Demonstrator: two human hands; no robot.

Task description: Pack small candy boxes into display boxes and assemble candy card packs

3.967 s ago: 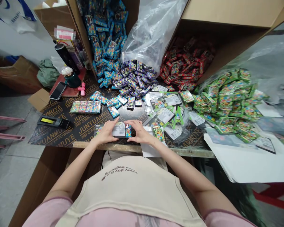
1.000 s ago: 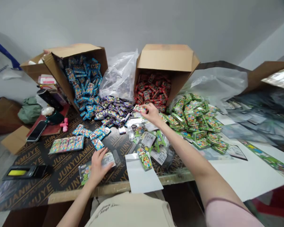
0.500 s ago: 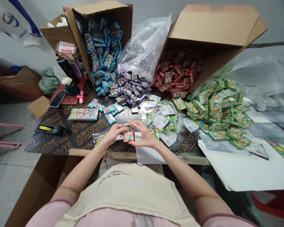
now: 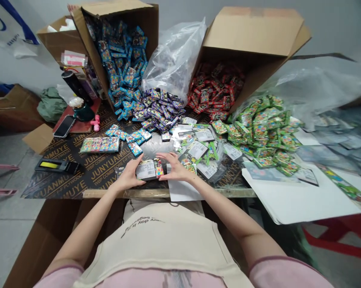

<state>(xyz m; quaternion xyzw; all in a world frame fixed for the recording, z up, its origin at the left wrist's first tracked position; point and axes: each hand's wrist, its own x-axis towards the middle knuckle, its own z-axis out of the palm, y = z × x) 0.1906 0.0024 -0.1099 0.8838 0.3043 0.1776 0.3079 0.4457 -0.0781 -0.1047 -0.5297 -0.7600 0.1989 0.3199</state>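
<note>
My left hand (image 4: 129, 177) and my right hand (image 4: 175, 169) meet at the table's front edge. Both press on a clear flat bag with a white label (image 4: 146, 170), and a small red packet (image 4: 159, 171) sits at its right end. My left fingers curl over the bag's left side; my right fingers pinch its right end by the red packet. Behind lie heaps of small packets: blue (image 4: 123, 72), purple (image 4: 158, 108), red (image 4: 216, 90) and green (image 4: 264, 128). A filled bag of packets (image 4: 100, 144) lies to the left.
Two tipped cardboard boxes (image 4: 252, 32) and a clear plastic sack (image 4: 176, 56) stand at the back. Labelled clear bags (image 4: 198, 148) are strewn mid-table. A phone (image 4: 64, 126), a dark bottle (image 4: 74, 86) and a black-yellow tool (image 4: 53, 165) sit left. White sheets (image 4: 291, 198) lie right.
My right hand reached to the red heap, took a red packet and brought it back to the bag under my left hand. Now both hands press the bag with the packet at its end.
</note>
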